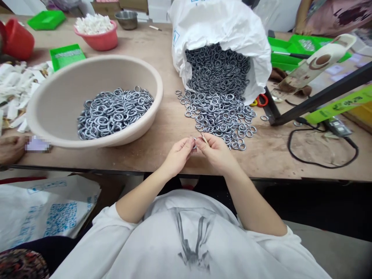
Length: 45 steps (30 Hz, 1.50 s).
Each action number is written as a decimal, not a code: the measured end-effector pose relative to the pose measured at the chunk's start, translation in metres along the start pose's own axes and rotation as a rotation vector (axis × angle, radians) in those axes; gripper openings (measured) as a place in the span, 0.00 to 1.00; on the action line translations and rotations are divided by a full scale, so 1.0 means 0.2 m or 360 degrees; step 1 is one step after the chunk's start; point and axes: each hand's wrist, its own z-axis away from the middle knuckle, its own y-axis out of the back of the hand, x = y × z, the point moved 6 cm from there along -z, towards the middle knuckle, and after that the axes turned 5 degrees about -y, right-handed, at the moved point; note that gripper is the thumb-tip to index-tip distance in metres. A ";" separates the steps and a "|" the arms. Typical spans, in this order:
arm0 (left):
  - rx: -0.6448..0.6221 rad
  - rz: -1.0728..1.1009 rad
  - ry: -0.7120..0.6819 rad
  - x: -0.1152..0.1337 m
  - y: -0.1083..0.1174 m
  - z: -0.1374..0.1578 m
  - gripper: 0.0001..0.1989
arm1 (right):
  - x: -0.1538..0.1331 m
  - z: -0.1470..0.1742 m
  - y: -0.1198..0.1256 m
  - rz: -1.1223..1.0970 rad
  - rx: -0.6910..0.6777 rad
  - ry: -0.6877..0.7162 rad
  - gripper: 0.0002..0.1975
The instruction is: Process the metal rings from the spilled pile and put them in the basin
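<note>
My left hand (pixel 179 154) pinches a small grey ring (pixel 194 143) above the table's front edge. Close against it, my right hand (pixel 216 152) is closed on a thin, pale wooden stick (pixel 204 138), whose tip is near the ring. Just beyond my hands a loose pile of grey rings (pixel 221 112) spreads over the table. It spills from the mouth of a large white sack (pixel 215 23) lying on its side. To the left stands a wide beige basin (pixel 95 69) with many similar rings heaped in it.
A dark metal frame (pixel 322 93) and a looped black cable (pixel 290 151) are at the right. A red bowl of white pieces (pixel 99 40) and green trays (pixel 46 19) stand behind the basin. Another person's hand (pixel 11 149) rests at the far left; a second person is at the back right.
</note>
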 end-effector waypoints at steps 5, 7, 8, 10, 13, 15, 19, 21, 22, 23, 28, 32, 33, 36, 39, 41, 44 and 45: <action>-0.0060 0.0084 0.0009 0.00 -0.05 0.03 0.28 | 0.03 0.04 -0.01 -0.0001 0.0172 0.0024 0.25; -0.0090 0.0122 0.0052 0.00 -0.06 0.04 0.28 | 0.02 0.05 0.02 0.0105 0.0245 0.0071 0.26; -0.0099 0.0150 0.0073 0.00 -0.06 0.04 0.27 | 0.02 0.06 0.03 0.0203 0.0289 0.0118 0.26; -0.0104 0.0207 0.0120 0.00 -0.06 0.05 0.27 | -0.01 0.09 0.04 0.0465 0.0338 0.0257 0.27; -0.0062 0.0259 0.0181 0.00 -0.06 0.06 0.27 | -0.04 0.14 0.01 0.0815 0.0265 0.0420 0.27; -0.0030 0.0272 0.0204 0.00 -0.06 0.06 0.27 | -0.04 0.16 -0.02 0.0934 0.0214 0.0431 0.26; -0.0080 0.0287 0.0233 -0.01 -0.07 0.07 0.27 | -0.04 0.17 -0.04 0.1037 0.0211 0.0438 0.25; -0.0125 0.0301 0.0249 -0.02 -0.07 0.07 0.27 | -0.02 0.16 -0.03 0.1059 0.0199 0.0450 0.25; -0.0148 0.0312 0.0255 -0.02 -0.07 0.08 0.27 | -0.01 0.15 -0.02 0.1061 0.0196 0.0435 0.25; -0.0181 0.0322 0.0257 -0.01 -0.08 0.09 0.27 | 0.01 0.13 -0.01 0.1058 0.0211 0.0398 0.26; -0.0444 0.0332 0.0213 0.02 -0.11 0.14 0.26 | 0.07 -0.01 0.17 0.1300 0.0500 0.0051 0.26; -0.0241 0.0283 0.0208 0.02 -0.02 0.11 0.21 | 0.02 -0.16 0.19 0.2005 0.0503 -0.0062 0.17; -0.0191 0.0264 0.0218 0.01 0.01 0.11 0.19 | 0.02 -0.19 0.18 0.2158 0.0460 -0.0098 0.17; -0.0078 0.0231 0.0253 0.00 0.07 0.09 0.16 | 0.02 -0.27 0.14 0.2419 0.0339 -0.0182 0.15; 0.0072 0.0256 0.0299 -0.01 0.12 0.08 0.16 | 0.02 -0.30 0.14 0.2399 0.0327 -0.0162 0.14; 0.0161 0.0301 0.0320 -0.01 0.14 0.06 0.15 | 0.00 -0.28 0.16 0.2207 0.0361 -0.0104 0.12; 0.0218 0.0282 0.0298 0.00 0.14 0.03 0.16 | -0.01 -0.20 0.17 0.1442 0.0274 -0.0053 0.11; 0.0214 0.0235 0.0267 0.00 0.13 0.02 0.17 | -0.01 -0.17 0.17 0.1094 0.0179 -0.0080 0.12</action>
